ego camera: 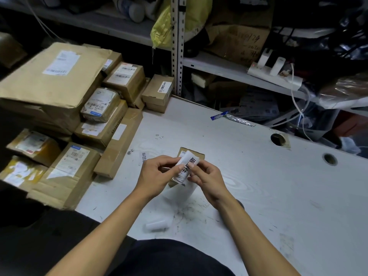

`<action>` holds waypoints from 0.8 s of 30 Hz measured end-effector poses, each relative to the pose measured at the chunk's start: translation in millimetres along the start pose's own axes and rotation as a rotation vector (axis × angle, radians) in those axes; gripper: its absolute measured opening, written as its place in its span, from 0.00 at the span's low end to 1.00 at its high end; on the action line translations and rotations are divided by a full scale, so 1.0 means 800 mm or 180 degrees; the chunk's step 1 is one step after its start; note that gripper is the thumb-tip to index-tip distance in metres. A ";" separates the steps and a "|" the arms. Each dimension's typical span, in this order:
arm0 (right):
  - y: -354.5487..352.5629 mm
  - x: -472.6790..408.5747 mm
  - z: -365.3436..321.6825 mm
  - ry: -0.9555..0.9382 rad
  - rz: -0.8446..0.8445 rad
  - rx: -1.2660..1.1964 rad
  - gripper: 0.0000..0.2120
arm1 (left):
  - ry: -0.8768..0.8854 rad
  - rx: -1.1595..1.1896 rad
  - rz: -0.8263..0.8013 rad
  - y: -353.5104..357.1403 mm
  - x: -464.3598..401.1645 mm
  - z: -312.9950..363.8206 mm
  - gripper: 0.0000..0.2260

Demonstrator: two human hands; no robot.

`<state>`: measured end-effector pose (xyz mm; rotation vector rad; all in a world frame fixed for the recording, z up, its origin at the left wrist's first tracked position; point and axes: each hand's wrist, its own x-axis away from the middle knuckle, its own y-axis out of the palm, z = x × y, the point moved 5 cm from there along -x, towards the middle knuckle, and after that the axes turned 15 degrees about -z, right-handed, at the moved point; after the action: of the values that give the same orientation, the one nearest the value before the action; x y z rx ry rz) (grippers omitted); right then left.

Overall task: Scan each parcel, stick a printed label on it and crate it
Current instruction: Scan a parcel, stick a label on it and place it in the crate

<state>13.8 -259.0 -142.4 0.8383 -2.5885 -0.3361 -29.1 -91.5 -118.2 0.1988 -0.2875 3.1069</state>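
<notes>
A white printed label (188, 164) with large black characters is held above the white table (278, 186). My left hand (157, 176) pinches its left edge and my right hand (205, 176) pinches its right side. Directly behind and below the label sits a small brown cardboard parcel (196, 154), mostly hidden by the label and my fingers. A second printed label (143, 157) lies flat on the table just left of my left hand.
Several labelled cardboard parcels (83, 124) are stacked along the table's left side. A curled white paper backing (157, 225) lies near the front edge. A blue-and-silver wrapper (231, 117) rests at the back. Two round cable holes (277, 139) pierce the tabletop at right. Shelving stands behind.
</notes>
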 end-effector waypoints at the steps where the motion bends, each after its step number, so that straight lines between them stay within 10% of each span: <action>1: 0.001 0.001 0.000 0.0031 0.0010 0.0053 0.08 | -0.0034 0.0066 0.0015 0.000 0.000 -0.001 0.09; 13: -0.008 0.009 0.004 -0.0027 0.0600 -0.0056 0.13 | 0.0477 -0.1009 -0.0077 0.010 0.004 0.013 0.09; 24: -0.014 0.025 0.010 0.0122 0.0195 -0.0130 0.05 | -0.0449 0.0550 0.0266 -0.011 0.005 -0.014 0.09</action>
<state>1.5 -278.9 -147.1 0.7425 -2.5571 -0.3503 -34.5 -80.6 -127.2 0.4203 -0.0285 3.2057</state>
